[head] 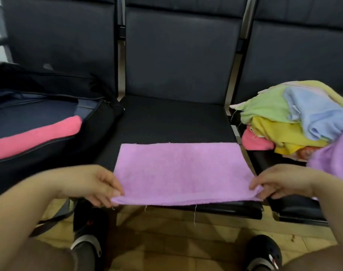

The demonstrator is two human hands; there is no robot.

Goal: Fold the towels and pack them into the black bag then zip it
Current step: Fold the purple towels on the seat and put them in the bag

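Purple towel (183, 171) held at the seat's front edge.
The left hand (92, 182) and right hand (282, 180) each pinch a near corner in their fingers; the towel lies flat on the middle seat (174, 122), with the black bag (49, 118) on the left seat holding a pink towel (35, 135) and a towel pile (295, 118) on the right.

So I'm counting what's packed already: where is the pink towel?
In the head view the pink towel lies at the left, inside the open black bag on the left seat, left of the purple towel.
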